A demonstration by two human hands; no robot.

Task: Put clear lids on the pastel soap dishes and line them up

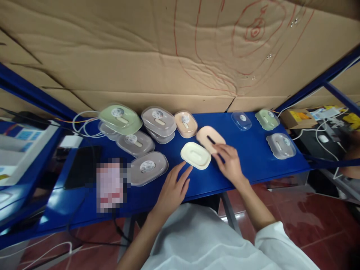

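On a blue desk (247, 153), a cream oval tray (195, 155) lies midway between the front and back edges; the left hand (172, 187) reaches over the front edge, fingers spread apart, tips at the tray's near rim — whether they touch it, I cannot tell; the right hand (230, 162) has its fingertips on the near end of a peach oval lid (203, 135) with a dark slot, close beside the tray — whether they pinch it, I cannot tell; a peach box (186, 129) stands at the back edge; grey boxes (158, 173) crowd the left half; a clear cover (241, 123) lies near the back edge, right of the lid
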